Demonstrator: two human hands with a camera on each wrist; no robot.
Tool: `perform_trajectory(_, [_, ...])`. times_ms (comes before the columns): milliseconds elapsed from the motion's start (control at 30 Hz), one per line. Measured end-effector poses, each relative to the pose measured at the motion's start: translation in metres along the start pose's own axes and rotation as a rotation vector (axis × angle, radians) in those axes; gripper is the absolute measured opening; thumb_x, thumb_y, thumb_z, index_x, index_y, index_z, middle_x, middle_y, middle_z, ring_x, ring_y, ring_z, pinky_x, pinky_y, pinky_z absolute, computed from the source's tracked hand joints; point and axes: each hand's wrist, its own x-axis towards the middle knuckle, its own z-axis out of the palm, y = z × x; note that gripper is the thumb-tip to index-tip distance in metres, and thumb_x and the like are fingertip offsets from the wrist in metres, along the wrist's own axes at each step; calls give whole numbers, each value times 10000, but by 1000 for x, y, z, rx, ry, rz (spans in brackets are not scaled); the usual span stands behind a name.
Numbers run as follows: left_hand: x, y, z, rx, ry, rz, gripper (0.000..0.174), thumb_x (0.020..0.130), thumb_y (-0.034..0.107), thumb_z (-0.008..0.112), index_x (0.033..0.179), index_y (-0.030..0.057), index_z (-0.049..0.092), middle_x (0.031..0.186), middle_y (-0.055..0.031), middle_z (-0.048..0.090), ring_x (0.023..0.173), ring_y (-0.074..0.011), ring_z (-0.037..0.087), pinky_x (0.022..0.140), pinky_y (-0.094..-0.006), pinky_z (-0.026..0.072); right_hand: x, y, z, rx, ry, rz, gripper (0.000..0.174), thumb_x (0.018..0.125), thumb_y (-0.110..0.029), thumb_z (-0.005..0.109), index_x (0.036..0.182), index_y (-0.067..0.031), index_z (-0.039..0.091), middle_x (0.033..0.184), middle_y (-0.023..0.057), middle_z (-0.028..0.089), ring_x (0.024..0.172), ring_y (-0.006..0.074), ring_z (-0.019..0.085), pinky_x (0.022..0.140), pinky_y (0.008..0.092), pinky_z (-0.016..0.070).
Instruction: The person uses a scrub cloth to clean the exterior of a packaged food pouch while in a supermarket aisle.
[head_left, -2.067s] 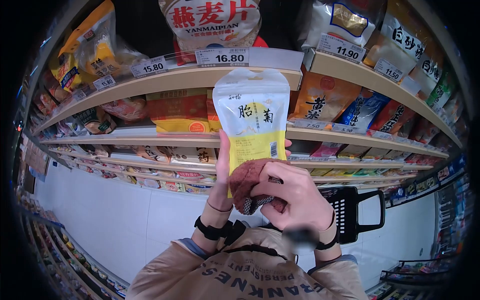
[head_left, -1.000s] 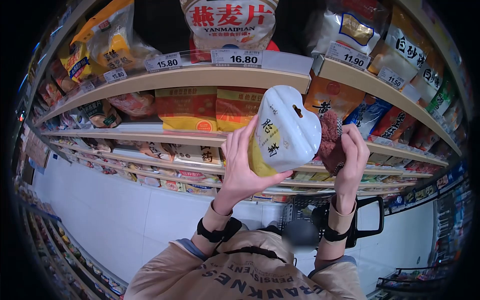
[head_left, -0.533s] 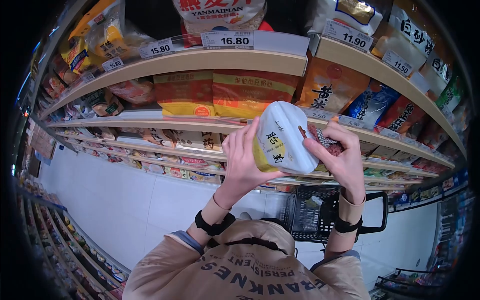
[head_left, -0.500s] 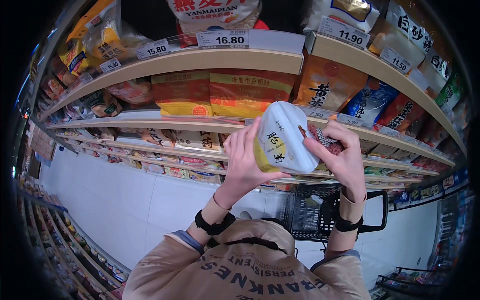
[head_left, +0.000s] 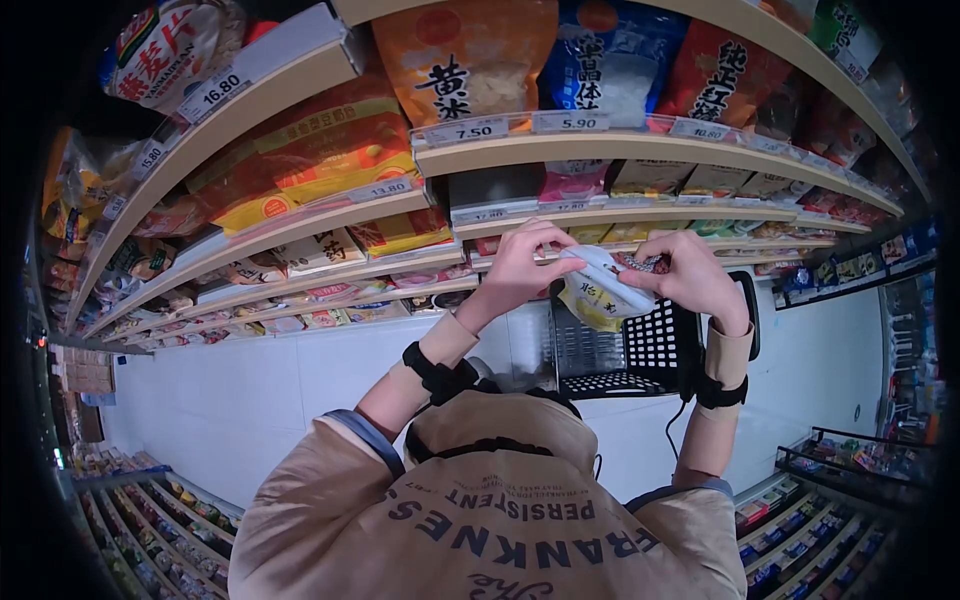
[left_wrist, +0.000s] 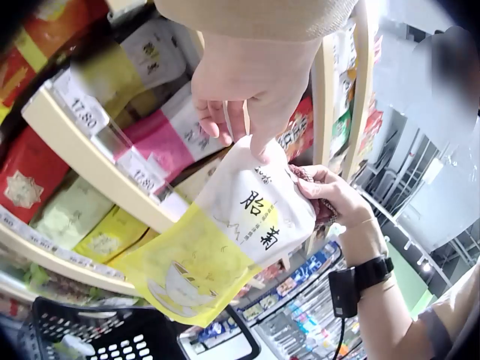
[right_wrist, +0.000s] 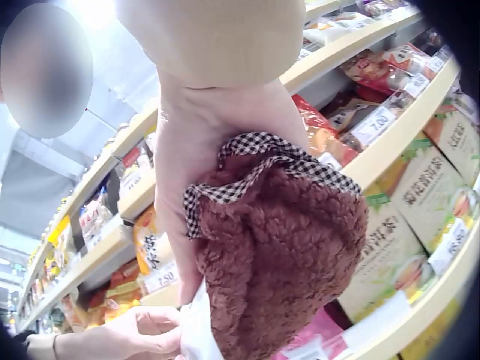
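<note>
A white and yellow pouch of chrysanthemum tea (head_left: 598,300) hangs by its top edge between both hands, its printed front plain in the left wrist view. My left hand (head_left: 530,262) pinches one top corner between thumb and fingers. At the other top corner, my right hand (head_left: 697,278) grips a brown fleecy cloth (right_wrist: 292,232) with black-and-white checked trim, its thumb against the pouch. Much of the cloth is hidden in the head view but fills the middle of the right wrist view. In the head view the pouch overlaps a black shopping basket (head_left: 610,385).
Curved store shelves (head_left: 640,150) with bagged goods and price tags run across the front. The basket, holding a small item (left_wrist: 73,346), is below the hands over pale floor tiles (head_left: 340,390). More racks (head_left: 150,530) stand behind on both sides.
The head view has swung right along the shelves. The cloth has come from beside the pouch to its top edge, and both hands have lowered the pouch, which hangs over the basket in view.
</note>
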Motion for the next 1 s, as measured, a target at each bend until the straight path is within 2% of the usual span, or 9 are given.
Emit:
perform_trajectory(67, [6,-10,33,-76,-139,-197,246,798,230,790,926,32,717,839,-78,686,778,-214,627,719,-324,476,-5,36,8,-40,-42,58,288,755,-256,828,874,-7,746,708,178,676,606,278,632,614,349,495])
perform_trajectory(133, [6,-40,71,-19,-235,-160,298,825,266,776,998,30,721,842,-79,687,735,-145,621,634,-279,470,-9,67,21,-82,-113,170,272,771,-287,803,870,-38,758,680,175,672,639,277,667,636,359,514])
perform_trajectory(333, [-27,-95,164,156,-474,-145,484,889,332,689,1252,27,590,1091,-193,666,978,-329,650,884,-426,498,-18,189,95,-10,-296,452,278,766,-364,781,883,-112,777,691,110,711,686,259,704,699,356,554])
perform_trajectory(400, [-36,-106,190,225,-618,-202,485,915,347,650,1261,15,584,1142,-218,651,1049,-356,631,905,-433,496,-27,240,143,-162,-90,418,315,739,-377,794,922,-121,779,815,144,731,806,288,715,743,391,565])
perform_trajectory(433, [-45,-117,205,176,-543,-191,389,903,320,628,1136,8,615,987,-235,675,976,-415,631,858,-486,497,-28,244,155,-160,-74,477,341,722,-375,803,948,-120,777,911,167,730,907,317,705,779,426,567])
perform_trajectory(667, [-76,-153,255,-8,-477,-754,347,905,274,591,1121,8,642,986,-229,696,928,-421,661,827,-478,520,-32,297,249,-32,145,637,252,792,-365,732,904,-143,772,837,174,719,838,361,698,779,450,563])
perform_trajectory(733, [-81,-164,261,-9,-443,-771,370,903,278,584,1152,13,645,989,-216,703,946,-406,667,838,-468,520,-28,313,274,92,164,735,266,816,-377,706,887,-127,764,850,185,717,858,376,692,780,466,557])
perform_trajectory(800, [-83,-173,260,18,-488,-844,474,936,284,596,1313,-3,575,1038,-193,711,940,-297,694,820,-373,533,-20,318,287,95,181,728,285,823,-390,703,922,-129,758,874,190,717,872,390,686,784,484,549])
perform_trajectory(1000, [-83,-187,254,65,-467,-913,458,935,286,601,1279,-16,597,1070,-201,700,971,-292,682,844,-362,520,-2,324,310,133,217,708,335,836,-420,696,999,-131,744,930,189,720,909,414,676,809,493,542])
